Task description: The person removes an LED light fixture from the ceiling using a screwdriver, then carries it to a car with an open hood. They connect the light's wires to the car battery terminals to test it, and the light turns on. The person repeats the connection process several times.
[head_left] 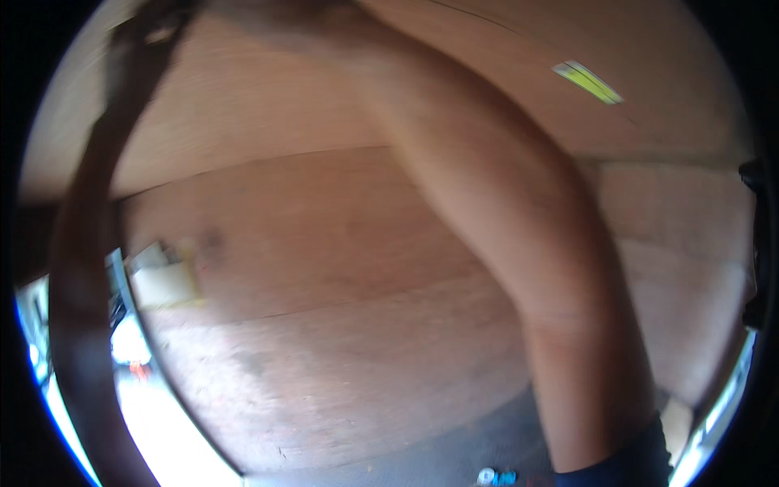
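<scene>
Across most of frame: big reddish-brown plywood panel point(324, 268), overhead or right in front, can't tell which. Seams split it from more sheets above and to the right. Whole view is motion-blurred.

Right arm point(503, 211) is bare w/ a dark sleeve point(625, 471) at the lower edge. It runs up across the panel to the top rim, where the hand is cut off, so no read on fingers.

Left arm point(77, 268) is a dark silhouette up the left side. Left hand point(146, 32) is up at the panel's top-left, too smeared to tell if fingers are apart, together or gripping.

Smaller stuff: pale blocks point(162, 280) at the left edge, yellow-green strip point(588, 81) upper right.

Handling est: panel prob stiff, fairly heavy, awkward from sheer size; face is rough, not slippery. Best grip is at the edges, hands well apart.
</scene>
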Action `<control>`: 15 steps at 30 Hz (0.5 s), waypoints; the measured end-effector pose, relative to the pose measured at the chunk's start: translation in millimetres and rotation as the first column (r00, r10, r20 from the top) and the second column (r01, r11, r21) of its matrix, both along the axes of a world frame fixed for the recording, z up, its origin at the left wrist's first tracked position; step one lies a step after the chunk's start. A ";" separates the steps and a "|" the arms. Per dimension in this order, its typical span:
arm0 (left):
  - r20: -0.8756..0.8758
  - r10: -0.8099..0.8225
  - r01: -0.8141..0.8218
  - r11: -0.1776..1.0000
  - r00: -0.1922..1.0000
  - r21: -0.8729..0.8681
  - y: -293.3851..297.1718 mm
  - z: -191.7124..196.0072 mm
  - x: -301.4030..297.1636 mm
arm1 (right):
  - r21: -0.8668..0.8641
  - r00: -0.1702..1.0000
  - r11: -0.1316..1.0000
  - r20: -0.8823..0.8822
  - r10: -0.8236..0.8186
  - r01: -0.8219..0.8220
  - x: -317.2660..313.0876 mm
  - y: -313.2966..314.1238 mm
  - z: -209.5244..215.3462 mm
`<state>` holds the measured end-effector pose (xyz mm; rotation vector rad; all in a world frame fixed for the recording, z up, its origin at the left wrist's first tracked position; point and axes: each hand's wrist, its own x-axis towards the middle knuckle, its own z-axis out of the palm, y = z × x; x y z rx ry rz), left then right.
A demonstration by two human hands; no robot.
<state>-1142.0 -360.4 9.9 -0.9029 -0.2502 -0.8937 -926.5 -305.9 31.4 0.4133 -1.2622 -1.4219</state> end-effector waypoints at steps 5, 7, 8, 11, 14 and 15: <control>0.107 -0.229 0.245 0.954 0.967 -0.172 1.2 -15.3 -3.7 | 0.197 0.992 0.973 -0.024 -0.122 0.124 19.9 -10.6 -12.7; 0.157 -0.276 0.302 0.937 0.948 -0.176 2.9 -20.3 -0.6 | 0.119 0.979 0.972 -0.047 -0.197 0.201 21.6 -12.1 -15.7; 0.165 -0.283 0.311 0.933 0.945 -0.180 4.3 -21.7 -0.2 | 0.120 0.979 0.972 -0.050 -0.197 0.201 20.5 -11.9 -16.0; 0.129 -0.251 0.266 0.957 0.959 -0.118 5.8 -18.8 -1.6 | 0.142 0.981 0.972 -0.068 -0.180 0.188 16.1 -10.1 -14.7; 0.030 -0.110 0.111 0.993 0.994 -0.042 3.8 -10.5 -11.4 | 0.191 0.991 0.973 -0.069 -0.118 0.129 9.1 -5.7 -11.5; -0.010 -0.054 0.054 0.998 0.998 -0.019 2.3 -8.4 -15.4 | 0.197 0.995 0.976 -0.040 -0.086 0.092 5.1 -4.5 -9.5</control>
